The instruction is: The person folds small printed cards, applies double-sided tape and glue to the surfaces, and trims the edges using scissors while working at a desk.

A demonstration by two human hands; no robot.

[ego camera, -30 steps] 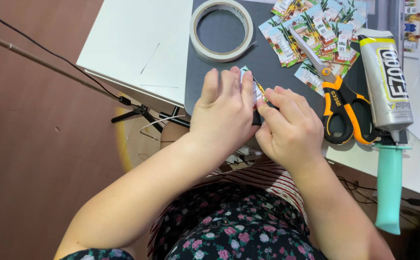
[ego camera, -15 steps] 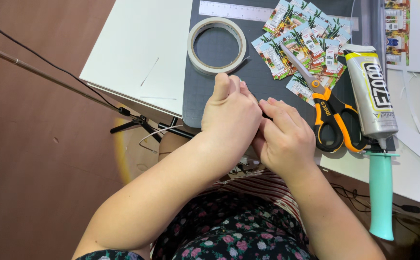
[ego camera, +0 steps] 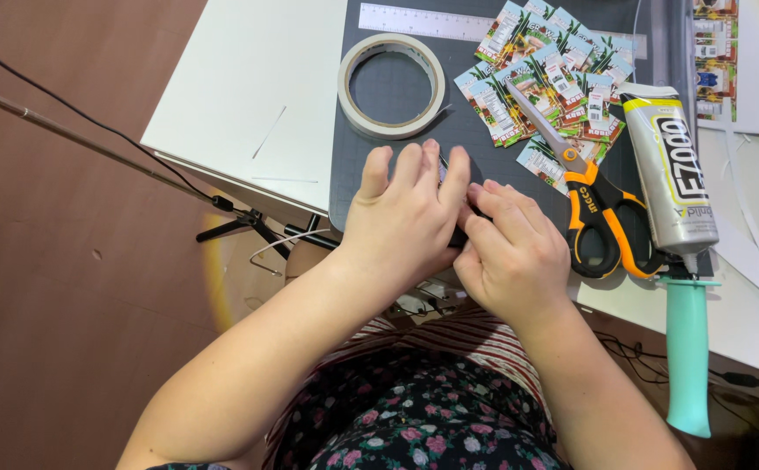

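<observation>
both hands meet at the near edge of the dark cutting mat (ego camera: pixel 397 96); left hand (ego camera: pixel 405 218) fingers pressed together, covering something small; right hand (ego camera: pixel 514 252) fingers curled against it, pinching unseen; scissors (ego camera: pixel 601 209) just beside the right hand.

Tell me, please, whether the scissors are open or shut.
Shut: the scissors lie flat with both blades together as one tip over the cards.

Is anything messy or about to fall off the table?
Yes. The teal-handled tool sticks out past the table edge, handle hanging over the floor. The small printed cards lie in a loose jumbled heap, with the orange scissors lying partly on them.
</observation>
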